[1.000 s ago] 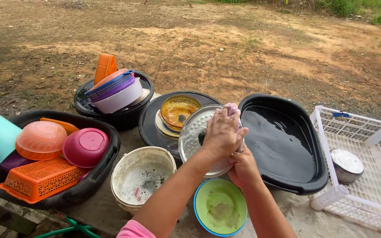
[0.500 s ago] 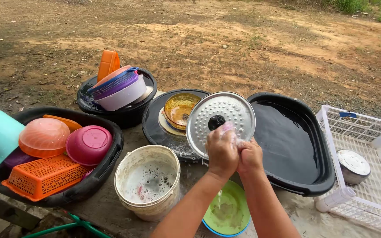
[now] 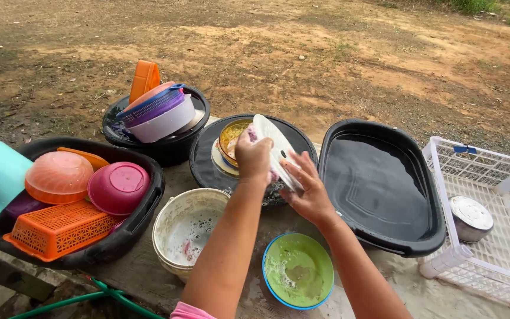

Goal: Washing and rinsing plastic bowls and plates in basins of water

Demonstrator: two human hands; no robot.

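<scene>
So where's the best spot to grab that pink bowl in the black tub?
Probably the pink bowl is best gripped at its lower rim, coming from above. It lies upside down in the black tub, flat base up, so fingers can likely straddle the dome and pinch the rim's edge.

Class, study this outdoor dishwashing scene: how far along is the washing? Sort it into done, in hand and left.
Done: one steel pot sits in the white rack. In hand: the right hand holds a round metal lid on edge while the left hand rubs it with a sponge. Left: plastic bowls in the left tub, the stacked bowls behind, the amber bowl.
</scene>
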